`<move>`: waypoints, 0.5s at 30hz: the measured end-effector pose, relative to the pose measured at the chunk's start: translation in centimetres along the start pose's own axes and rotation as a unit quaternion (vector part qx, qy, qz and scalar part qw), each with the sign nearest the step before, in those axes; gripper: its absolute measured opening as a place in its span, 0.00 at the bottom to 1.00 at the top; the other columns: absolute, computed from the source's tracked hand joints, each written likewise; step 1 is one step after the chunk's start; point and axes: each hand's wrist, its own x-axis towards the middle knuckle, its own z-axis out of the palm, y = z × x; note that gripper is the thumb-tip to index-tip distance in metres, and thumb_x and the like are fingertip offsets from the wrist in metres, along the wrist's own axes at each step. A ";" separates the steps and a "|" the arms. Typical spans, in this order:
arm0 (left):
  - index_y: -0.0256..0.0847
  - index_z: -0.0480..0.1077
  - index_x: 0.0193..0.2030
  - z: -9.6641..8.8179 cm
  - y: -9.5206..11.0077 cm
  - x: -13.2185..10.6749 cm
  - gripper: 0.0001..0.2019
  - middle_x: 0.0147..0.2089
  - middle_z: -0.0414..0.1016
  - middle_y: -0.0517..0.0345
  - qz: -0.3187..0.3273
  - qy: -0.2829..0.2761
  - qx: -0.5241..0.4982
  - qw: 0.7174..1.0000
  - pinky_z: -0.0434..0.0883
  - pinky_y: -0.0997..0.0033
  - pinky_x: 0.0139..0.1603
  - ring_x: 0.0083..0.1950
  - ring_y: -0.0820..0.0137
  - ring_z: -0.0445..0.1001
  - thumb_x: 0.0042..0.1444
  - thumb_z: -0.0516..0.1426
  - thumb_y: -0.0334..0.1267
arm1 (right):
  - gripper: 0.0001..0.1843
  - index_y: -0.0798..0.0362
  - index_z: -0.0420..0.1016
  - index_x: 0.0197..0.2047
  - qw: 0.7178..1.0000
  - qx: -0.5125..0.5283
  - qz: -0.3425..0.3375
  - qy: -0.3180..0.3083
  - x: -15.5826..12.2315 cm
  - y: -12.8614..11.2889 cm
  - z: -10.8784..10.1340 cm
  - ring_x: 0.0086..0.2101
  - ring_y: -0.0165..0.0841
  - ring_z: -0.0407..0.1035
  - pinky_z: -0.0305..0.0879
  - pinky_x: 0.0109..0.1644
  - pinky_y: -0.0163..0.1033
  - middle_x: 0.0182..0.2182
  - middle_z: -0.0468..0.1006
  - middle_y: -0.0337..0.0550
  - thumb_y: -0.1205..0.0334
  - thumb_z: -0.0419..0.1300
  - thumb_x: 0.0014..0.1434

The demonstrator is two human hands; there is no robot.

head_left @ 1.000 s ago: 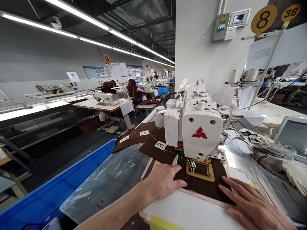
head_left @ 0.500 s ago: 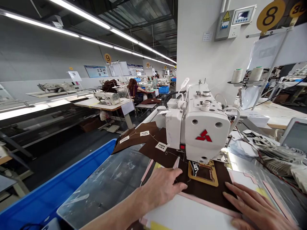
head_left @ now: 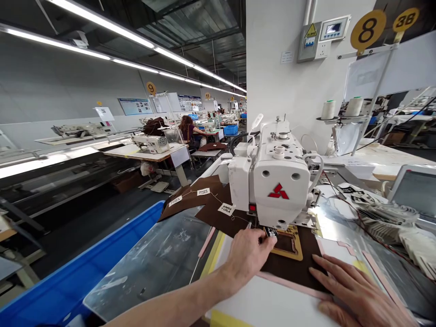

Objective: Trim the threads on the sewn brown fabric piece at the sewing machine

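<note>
My left hand is closed at the sewing machine's needle area, thumb and forefinger on a small black-and-white label at the left side of a brass-coloured clamp frame. The frame lies on a dark brown fabric piece, under the head of the white sewing machine. Fingers spread, my right hand rests flat over the fabric's right edge and the white template with pink and yellow strips. Leftward, more brown pieces carry white labels joined by thread.
A blue bin stands left of the metal table plate. Stacked labels lie at the right, near a screen. Thread cones stand behind. A person sits at another machine further back.
My left hand has moved right and slightly up, from the fabric beside the clamp frame onto the label. My right hand stays flat. The whole view has shifted a little.
</note>
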 end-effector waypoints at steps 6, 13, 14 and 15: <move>0.40 0.70 0.29 1.7 0.3 0.1 0.12 0.26 0.72 0.62 0.000 0.045 0.077 0.996 0.49 0.70 0.28 0.25 0.73 0.65 0.65 0.57 0.27 | 0.29 0.36 0.72 0.70 1.000 0.001 0.016 0.010 1.2 -0.4 -1.0 0.61 0.52 0.73 0.84 0.51 0.58 0.71 0.64 0.34 0.37 0.59 0.71; 0.40 0.69 0.35 0.4 -1.1 -2.2 0.07 0.28 0.72 0.61 0.120 -0.003 0.168 0.978 0.49 0.68 0.28 0.26 0.70 0.69 0.63 0.58 0.26 | 0.25 0.43 0.83 0.60 0.999 -0.014 -0.008 0.052 2.7 -0.7 -3.4 0.53 0.49 0.80 0.86 0.44 0.48 0.62 0.76 0.39 0.39 0.59 0.71; 0.41 0.69 0.35 0.0 -1.5 -2.4 0.07 0.29 0.72 0.61 0.150 -0.018 0.176 0.973 0.51 0.68 0.28 0.27 0.70 0.70 0.65 0.58 0.26 | 0.25 0.44 0.83 0.60 0.999 -0.009 -0.008 0.051 2.7 -0.7 -3.5 0.53 0.49 0.80 0.86 0.44 0.48 0.62 0.76 0.39 0.39 0.60 0.71; 0.41 0.69 0.36 -0.3 -2.0 -2.6 0.07 0.30 0.73 0.61 0.175 -0.030 0.183 0.967 0.52 0.69 0.29 0.29 0.70 0.70 0.67 0.57 0.27 | 0.25 0.44 0.83 0.61 0.999 -0.002 -0.003 0.052 2.6 -0.6 -3.4 0.53 0.49 0.79 0.86 0.45 0.48 0.62 0.76 0.40 0.40 0.60 0.70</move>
